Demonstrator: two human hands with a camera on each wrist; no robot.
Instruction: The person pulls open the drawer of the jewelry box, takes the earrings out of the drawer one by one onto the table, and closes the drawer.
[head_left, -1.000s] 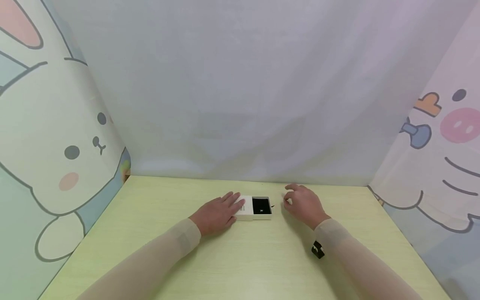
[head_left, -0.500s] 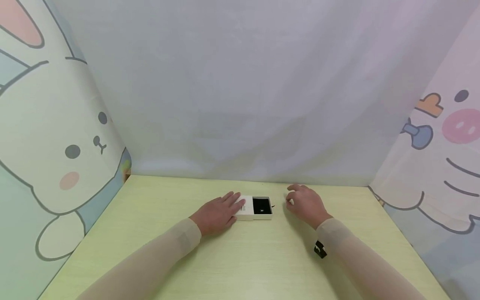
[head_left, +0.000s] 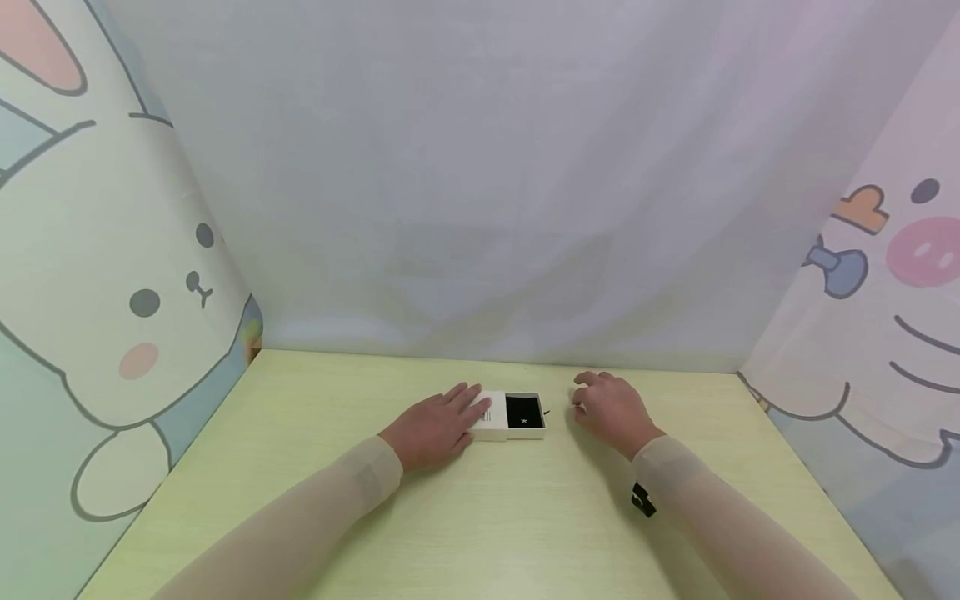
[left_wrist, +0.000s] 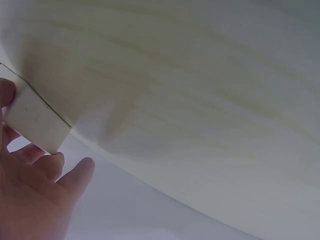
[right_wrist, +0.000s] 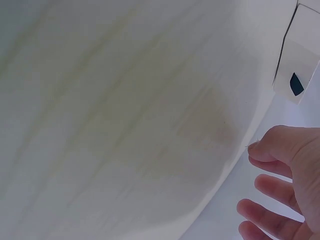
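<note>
A small white slide-out box (head_left: 491, 417) lies on the table in the head view, its tray (head_left: 526, 433) drawn partly out to the right. Black lining (head_left: 517, 407) fills the tray and bears a small pale star shape (head_left: 524, 421). My left hand (head_left: 433, 431) lies across the box's left part; in the left wrist view its fingers hold the sleeve's sides. To the right of the box and apart from it is my right hand (head_left: 613, 412). Its thumb and index finger meet, with a very thin pale strand (right_wrist: 253, 144) at their tips, too fine to identify.
From the tray's right end sticks a short dark tab (right_wrist: 296, 84). A black object (head_left: 642, 500) shows by the right sleeve. The pale yellow table (head_left: 480, 517) ends at a grey-white curtain (head_left: 480, 208), with cartoon-printed cloths (head_left: 82, 275) at both sides.
My right hand has shifted slightly right, and its fingers are a little less tightly curled. My left hand and the box stay in place.
</note>
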